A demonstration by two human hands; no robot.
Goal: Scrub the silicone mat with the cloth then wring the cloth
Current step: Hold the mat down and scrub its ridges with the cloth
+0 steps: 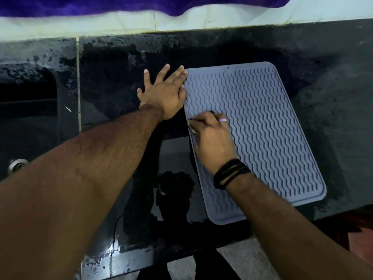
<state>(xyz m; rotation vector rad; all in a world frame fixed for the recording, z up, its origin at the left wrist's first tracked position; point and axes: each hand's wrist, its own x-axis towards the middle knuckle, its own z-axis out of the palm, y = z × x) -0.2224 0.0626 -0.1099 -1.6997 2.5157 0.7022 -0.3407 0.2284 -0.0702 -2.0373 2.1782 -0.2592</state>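
A grey silicone mat (266, 126) with wavy ridges lies tilted on the dark wet counter (333, 98). My left hand (163, 91) lies flat with fingers spread at the mat's far left corner, fingertips touching its edge. My right hand (212, 136), with a ring and black wristbands, presses on the mat's left edge, fingers curled round a small cloth (191, 127). Only a scrap of the cloth shows under the fingers.
A sink basin (28, 110) opens at the left, with a metal fitting (16, 164) near its front. A purple fabric (121, 5) hangs along the pale wall at the back. The counter's front edge runs below the mat, with floor beyond.
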